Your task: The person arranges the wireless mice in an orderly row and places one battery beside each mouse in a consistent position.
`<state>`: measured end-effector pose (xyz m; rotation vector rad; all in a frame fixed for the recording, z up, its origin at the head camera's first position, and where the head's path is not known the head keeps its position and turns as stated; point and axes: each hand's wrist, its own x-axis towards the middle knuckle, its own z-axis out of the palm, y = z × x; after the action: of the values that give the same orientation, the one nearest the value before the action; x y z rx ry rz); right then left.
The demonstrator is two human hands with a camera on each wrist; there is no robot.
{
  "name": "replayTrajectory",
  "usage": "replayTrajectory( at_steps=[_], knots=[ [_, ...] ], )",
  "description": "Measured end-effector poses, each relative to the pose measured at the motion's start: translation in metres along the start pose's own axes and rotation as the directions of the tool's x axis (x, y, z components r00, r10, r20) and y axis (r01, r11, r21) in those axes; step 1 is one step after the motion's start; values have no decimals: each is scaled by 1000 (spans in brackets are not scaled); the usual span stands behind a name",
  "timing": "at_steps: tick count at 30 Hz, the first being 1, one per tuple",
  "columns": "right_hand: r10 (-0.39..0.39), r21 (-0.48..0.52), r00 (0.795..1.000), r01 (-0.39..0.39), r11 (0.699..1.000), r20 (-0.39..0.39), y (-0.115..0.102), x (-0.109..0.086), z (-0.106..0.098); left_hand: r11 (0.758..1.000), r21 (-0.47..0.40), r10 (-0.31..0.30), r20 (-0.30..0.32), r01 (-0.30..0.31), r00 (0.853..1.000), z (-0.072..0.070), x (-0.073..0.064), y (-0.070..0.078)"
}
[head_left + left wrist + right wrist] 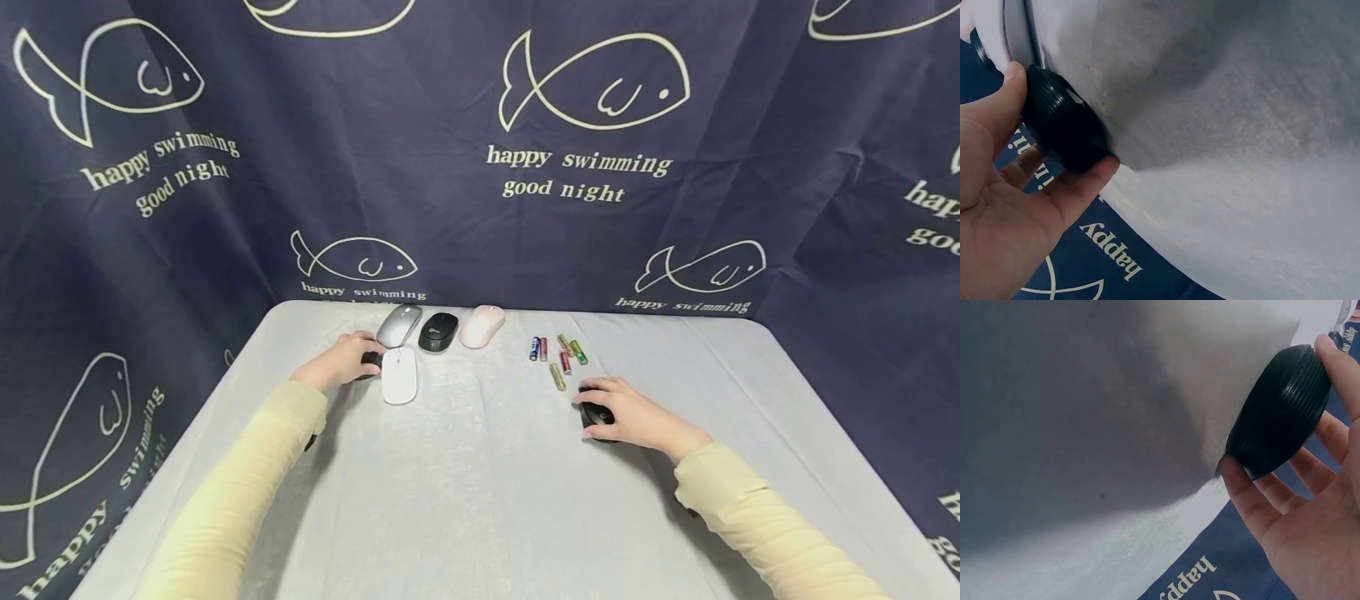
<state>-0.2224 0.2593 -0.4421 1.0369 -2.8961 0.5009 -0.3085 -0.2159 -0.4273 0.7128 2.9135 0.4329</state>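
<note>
At the left of the table, my left hand (347,358) grips a black computer mouse (1063,119) by its sides, thumb on one flank and fingers on the other. A white mouse (399,377) lies right beside that hand, with a grey mouse (400,325) just behind it. Over on the right, my right hand (633,415) holds a second black mouse (1282,412) with ribbed sides, thumb and fingers around its edges. In the head view the fingers partly hide both held mice.
Another black mouse (438,332) and a pink mouse (482,326) stand along the back edge. Several small batteries, among them a blue battery (534,348) and a green battery (578,352), lie loose behind the right hand. A dark fish-print curtain (450,167) hangs behind the table (465,500).
</note>
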Motion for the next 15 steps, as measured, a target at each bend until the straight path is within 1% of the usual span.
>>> replayTrajectory(
  at_steps=[9,15],
  knots=[
    [-8,-1,1000,8,1000,-6,-2,0,0,1000,6,28,3,-28,1000,-6,-2,-3],
    [6,11,1000,-6,1000,-4,-2,0,-1,999,22,36,-26,-35,999,-12,-3,-2]
  ],
)
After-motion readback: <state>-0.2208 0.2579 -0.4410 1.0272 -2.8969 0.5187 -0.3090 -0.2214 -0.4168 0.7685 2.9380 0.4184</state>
